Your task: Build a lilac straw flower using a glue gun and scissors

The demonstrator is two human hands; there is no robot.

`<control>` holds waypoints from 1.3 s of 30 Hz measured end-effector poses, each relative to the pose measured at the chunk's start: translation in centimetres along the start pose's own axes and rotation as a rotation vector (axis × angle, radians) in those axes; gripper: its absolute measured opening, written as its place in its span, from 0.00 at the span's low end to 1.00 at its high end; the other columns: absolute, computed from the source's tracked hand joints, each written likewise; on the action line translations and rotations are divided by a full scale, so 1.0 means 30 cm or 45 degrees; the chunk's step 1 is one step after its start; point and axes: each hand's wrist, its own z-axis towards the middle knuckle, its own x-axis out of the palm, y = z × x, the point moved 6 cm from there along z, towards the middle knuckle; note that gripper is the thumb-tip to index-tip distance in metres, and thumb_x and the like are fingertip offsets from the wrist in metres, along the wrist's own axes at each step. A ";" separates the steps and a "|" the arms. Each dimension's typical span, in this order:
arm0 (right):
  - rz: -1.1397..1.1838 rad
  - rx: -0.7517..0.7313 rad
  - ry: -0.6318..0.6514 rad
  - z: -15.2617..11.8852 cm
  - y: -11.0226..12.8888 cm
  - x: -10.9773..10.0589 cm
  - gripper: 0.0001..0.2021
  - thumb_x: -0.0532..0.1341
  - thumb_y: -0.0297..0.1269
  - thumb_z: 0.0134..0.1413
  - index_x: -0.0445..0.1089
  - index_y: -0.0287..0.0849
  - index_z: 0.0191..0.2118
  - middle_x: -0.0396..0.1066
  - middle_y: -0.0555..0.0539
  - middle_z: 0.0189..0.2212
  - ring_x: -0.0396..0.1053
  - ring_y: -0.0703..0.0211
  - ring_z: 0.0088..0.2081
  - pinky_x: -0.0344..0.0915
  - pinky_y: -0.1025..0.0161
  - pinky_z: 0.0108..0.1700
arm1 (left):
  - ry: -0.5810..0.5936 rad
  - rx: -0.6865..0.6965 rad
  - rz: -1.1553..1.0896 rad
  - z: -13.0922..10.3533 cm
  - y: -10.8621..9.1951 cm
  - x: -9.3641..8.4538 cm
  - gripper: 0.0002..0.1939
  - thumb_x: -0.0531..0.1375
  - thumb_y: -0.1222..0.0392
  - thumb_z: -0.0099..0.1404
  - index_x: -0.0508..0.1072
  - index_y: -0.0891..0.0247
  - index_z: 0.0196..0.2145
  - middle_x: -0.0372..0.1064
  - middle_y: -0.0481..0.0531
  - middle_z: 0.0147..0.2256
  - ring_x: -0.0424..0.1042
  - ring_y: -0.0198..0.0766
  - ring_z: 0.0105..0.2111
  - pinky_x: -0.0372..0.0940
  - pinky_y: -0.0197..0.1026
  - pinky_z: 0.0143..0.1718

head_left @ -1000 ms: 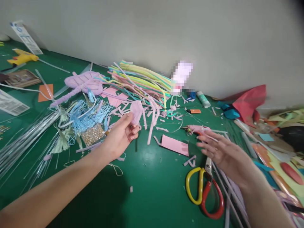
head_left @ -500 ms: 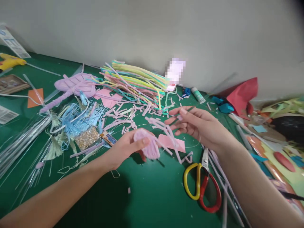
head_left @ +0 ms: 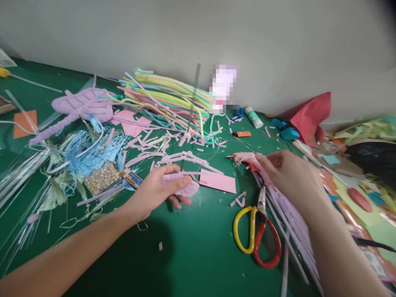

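Two bare hands of yours were at work over the green table (head_left: pixel 201 255). Your left hand (head_left: pixel 156 187) was closed on a ribbed purple piece (head_left: pixel 188 189), with the thumb laid flat across its top and the fingers tucked underneath, so the spread was narrow. That purple piece was held up near the middle of the table, just left of a flat pink card (head_left: pixel 218 181). A thin dark stick (head_left: pixel 193 97) slanted up from your left fingers and crossed in front of a bundle of coloured stems (head_left: pixel 167 101).

Your right hand (head_left: pixel 291 177) was at the back end of a pink glue gun (head_left: pixel 245 156), which pointed its nozzle to the left, toward the space above the card. Your thumb reached its rear, but the other fingers were mostly hidden behind your hand, so I could not tell how tightly they were curled or whether they gripped it.

Scissors (head_left: pixel 262 202) with one yellow and one red handle lay just below the gun, blades pointing up toward it. Long purple stems (head_left: pixel 291 218) ran beside them and under your right forearm. An orange lighter (head_left: pixel 243 134) lay beyond the gun. To the left of your left hand were a bag of gold beads (head_left: pixel 103 178) and a heap of blue tassels (head_left: pixel 102 146), with a large purple leaf shape (head_left: pixel 89 105) farther back.
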 end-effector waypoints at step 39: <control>0.521 0.128 -0.481 -0.293 0.078 0.093 0.15 0.63 0.45 0.40 0.53 0.50 0.24 0.60 0.56 0.12 0.60 0.60 0.16 0.55 0.62 0.22 | -0.140 0.099 -0.066 -0.013 0.003 0.028 0.11 0.66 0.57 0.61 0.70 0.62 0.26 0.73 0.42 0.20 0.76 0.32 0.19 0.71 0.29 0.21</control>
